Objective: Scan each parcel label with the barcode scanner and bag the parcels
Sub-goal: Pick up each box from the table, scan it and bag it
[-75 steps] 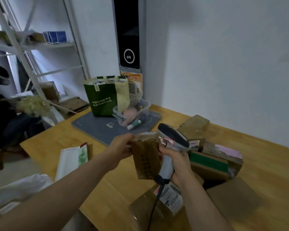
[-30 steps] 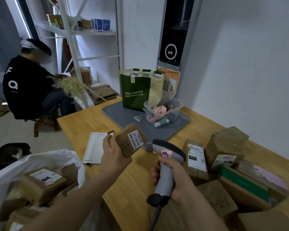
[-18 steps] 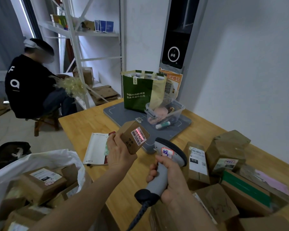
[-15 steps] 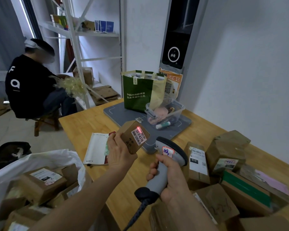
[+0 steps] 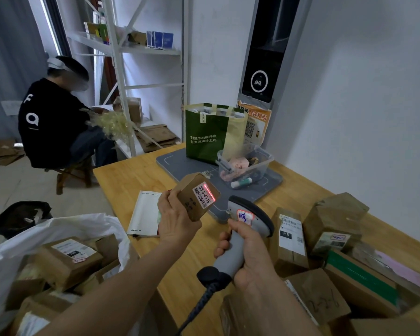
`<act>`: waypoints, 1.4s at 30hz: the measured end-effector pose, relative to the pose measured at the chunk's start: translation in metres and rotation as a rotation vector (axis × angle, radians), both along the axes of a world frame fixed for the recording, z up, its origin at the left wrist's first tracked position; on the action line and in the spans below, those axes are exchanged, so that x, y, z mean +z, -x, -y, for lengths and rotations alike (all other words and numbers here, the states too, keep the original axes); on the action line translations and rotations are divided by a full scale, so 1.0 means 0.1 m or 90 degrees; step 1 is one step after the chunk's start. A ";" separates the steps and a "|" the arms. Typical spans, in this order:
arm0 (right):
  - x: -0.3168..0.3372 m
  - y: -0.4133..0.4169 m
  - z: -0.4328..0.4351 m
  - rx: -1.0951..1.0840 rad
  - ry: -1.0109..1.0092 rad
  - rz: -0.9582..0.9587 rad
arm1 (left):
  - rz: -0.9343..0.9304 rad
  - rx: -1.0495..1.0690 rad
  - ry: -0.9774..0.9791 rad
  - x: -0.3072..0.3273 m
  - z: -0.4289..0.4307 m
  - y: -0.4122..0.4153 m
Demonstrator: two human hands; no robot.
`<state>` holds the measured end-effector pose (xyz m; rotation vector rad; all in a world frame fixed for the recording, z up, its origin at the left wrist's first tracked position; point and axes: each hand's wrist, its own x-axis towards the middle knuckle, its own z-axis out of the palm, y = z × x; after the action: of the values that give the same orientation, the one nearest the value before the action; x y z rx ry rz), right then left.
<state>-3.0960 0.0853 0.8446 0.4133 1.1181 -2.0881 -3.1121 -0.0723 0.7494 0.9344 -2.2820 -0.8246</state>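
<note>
Parcels (image 5: 332,229) crowd the surface's (image 5: 136,180) near-right corner; a tote bag (image 5: 206,137) and bin (image 5: 264,166) stand on a mat (image 5: 175,161) by its far edge.

held parcel (image 5: 196,196) label: "55-3-4316"; table parcel (image 5: 289,241): "010".

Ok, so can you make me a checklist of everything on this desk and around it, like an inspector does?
Surface: light wooden table.
Job's things: parcel held up, red scan line across its label; scanner aimed at it; pile of more parcels at right; white bag at left holds parcels.
Clutter: green bag and clear tub on a grey mat; booklet lying flat.
Hands: left hand grips the parcel; right hand grips the scanner.
Cables: black coiled cable hangs from the scanner's handle.
Surroundings: white shelf, dark wall panel, a person seated at back left.
</note>
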 end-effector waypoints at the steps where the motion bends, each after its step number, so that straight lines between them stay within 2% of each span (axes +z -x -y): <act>1: -0.01 -0.01 0.05 0.021 -0.012 -0.017 | -0.029 0.026 -0.042 0.00 0.04 -0.09; 4: -0.10 -0.05 0.21 0.091 -0.031 -0.044 | -0.103 0.141 -0.203 -0.02 0.19 -0.39; 8: -0.32 -0.27 0.56 0.189 -0.046 -0.025 | -0.217 0.423 -0.462 -0.10 0.56 -0.96; 10: -0.43 -0.41 0.73 0.238 -0.045 0.005 | -0.217 0.545 -0.550 -0.28 0.78 -1.32; 12: -0.51 -0.52 0.86 0.272 -0.049 0.027 | -0.214 0.597 -0.603 -0.38 0.90 -1.65; 16: -0.62 -0.66 1.01 0.297 -0.063 0.052 | -0.331 0.643 -0.726 -0.51 1.14 -2.09; 22: -0.71 -0.68 1.01 0.286 -0.102 0.089 | -0.267 0.598 -0.777 -0.68 1.37 -2.24; 27: -0.80 -0.58 0.96 0.251 -0.120 0.093 | -0.115 0.429 -0.807 -0.66 1.27 -1.97; 29: -0.83 -0.52 0.91 0.231 -0.126 0.093 | -0.073 0.499 -0.733 -0.64 1.14 -1.82; 31: -0.84 -0.45 0.82 0.205 -0.130 0.085 | 0.020 0.576 -0.634 -0.56 1.05 -1.64; 33: -0.83 -0.37 0.69 0.171 -0.135 0.068 | 0.143 0.478 -0.495 -0.54 0.88 -1.37; 34: -0.83 -0.33 0.62 0.154 -0.139 0.060 | 0.167 0.397 -0.414 -0.62 0.81 -1.25; 36: -0.84 -0.20 0.40 0.107 -0.146 0.037 | 0.160 0.196 -0.292 -0.65 0.49 -0.95; 39: -0.80 -0.02 -0.03 0.032 -0.180 0.020 | 0.150 -0.167 -0.236 -0.65 -0.07 -0.59; 42: -0.72 0.12 -0.51 -0.049 -0.233 0.010 | 0.265 -0.510 -0.114 -0.67 -0.64 -0.30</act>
<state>-3.1080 0.1362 0.7723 0.6545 1.5009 -1.9398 -3.0817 -0.0083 0.6826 0.2249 -3.0395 -1.2606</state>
